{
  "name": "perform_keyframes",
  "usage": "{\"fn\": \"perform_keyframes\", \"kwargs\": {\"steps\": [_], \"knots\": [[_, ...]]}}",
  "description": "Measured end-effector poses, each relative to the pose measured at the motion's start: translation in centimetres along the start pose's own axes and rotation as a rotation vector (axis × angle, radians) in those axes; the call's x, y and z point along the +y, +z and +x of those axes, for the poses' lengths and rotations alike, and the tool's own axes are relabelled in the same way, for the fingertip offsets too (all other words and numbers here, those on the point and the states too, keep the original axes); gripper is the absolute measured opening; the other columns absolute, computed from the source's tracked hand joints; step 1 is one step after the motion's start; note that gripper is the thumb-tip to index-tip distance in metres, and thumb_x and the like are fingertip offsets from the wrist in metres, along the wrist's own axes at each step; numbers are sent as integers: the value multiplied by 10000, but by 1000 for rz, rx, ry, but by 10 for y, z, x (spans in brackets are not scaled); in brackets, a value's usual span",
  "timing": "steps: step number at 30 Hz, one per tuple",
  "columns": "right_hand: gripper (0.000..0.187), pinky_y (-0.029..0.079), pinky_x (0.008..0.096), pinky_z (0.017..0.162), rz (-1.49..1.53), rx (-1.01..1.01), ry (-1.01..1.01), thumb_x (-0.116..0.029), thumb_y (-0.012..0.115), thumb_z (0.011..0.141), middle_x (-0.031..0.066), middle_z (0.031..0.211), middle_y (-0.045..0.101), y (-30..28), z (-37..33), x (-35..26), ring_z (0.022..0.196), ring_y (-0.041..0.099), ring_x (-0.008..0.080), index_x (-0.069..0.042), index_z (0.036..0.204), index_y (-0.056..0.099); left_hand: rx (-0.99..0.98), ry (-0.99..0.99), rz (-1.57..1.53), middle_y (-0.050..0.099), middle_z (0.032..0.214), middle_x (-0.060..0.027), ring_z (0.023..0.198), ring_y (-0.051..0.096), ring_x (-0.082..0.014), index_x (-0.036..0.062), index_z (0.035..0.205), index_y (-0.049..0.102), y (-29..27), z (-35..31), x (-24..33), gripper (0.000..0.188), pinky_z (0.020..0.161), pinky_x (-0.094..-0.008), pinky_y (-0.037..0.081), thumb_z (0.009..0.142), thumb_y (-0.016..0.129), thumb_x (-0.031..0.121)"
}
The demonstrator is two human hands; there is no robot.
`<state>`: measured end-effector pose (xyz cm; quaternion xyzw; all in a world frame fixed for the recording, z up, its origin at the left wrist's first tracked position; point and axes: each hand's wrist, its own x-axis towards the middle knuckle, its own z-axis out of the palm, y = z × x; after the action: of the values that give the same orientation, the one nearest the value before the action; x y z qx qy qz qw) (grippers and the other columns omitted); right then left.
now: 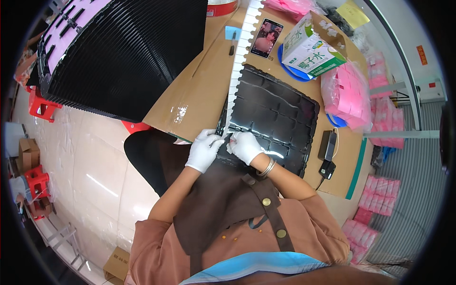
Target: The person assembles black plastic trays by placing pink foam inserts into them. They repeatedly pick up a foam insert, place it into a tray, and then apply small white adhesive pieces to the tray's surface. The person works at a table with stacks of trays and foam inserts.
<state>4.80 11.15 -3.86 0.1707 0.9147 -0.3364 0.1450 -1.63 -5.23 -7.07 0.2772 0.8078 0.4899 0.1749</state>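
Note:
A long white strip (236, 61) with a notched edge runs from the far edge of the table down to my hands, over the left side of a black plastic tray (254, 97) with moulded compartments. My left hand (205, 151), in a white glove, is closed on the near end of this strip. Close beside it, my white-gloved right hand (247, 148) is over the tray's near part, fingers bent together. A small whitish bit shows at its fingertips, too small to name.
To the left stands a tall stack of black trays (118, 61). Beyond the tray lie a phone (267, 38) and a pen (232, 43). An open carton (313, 45), a bag of pink pieces (346, 92) and a black power adapter (327, 145) sit to the right.

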Motion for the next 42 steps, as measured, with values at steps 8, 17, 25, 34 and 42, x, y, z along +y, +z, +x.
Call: {"fn": "perform_keyframes", "kwargs": {"steps": [8,17,25,34,42], "knots": [[146,539,359,683,187,-85,0,-68,526,853,150,729,686,-23,-34,-7,695,688,256,-4,811,650,8,16,32,607,1059,-160,974,596,-290,2,935,704,4,0,-5,195,852,-356,468,829,687,165],[84,489,320,697,224,1462,-386,-83,643,837,84,786,655,-283,57,48,713,616,197,-8,869,660,205,-154,-184,624,1002,-82,860,603,-166,4,963,687,-33,0,-4,166,759,-289,483,887,643,145],[399,458,398,926,-514,1168,-57,-285,683,782,205,1115,644,-380,48,100,1053,613,323,-11,1071,667,297,-131,36,623,913,-133,846,609,-240,-21,877,657,-56,17,-22,180,769,-347,483,872,646,158],[283,507,457,813,-769,890,488,-298,666,781,159,1004,653,-261,-30,191,911,635,322,-64,941,667,572,78,495,513,1151,-164,1089,486,-326,21,1202,556,-54,11,8,398,949,-427,398,820,661,58],[185,504,404,724,-224,1121,387,-208,613,834,165,803,663,-263,-31,237,737,640,322,-40,856,687,375,242,293,531,1115,-146,1075,505,-311,30,1140,591,-12,42,81,332,962,-400,393,816,660,46]]}}
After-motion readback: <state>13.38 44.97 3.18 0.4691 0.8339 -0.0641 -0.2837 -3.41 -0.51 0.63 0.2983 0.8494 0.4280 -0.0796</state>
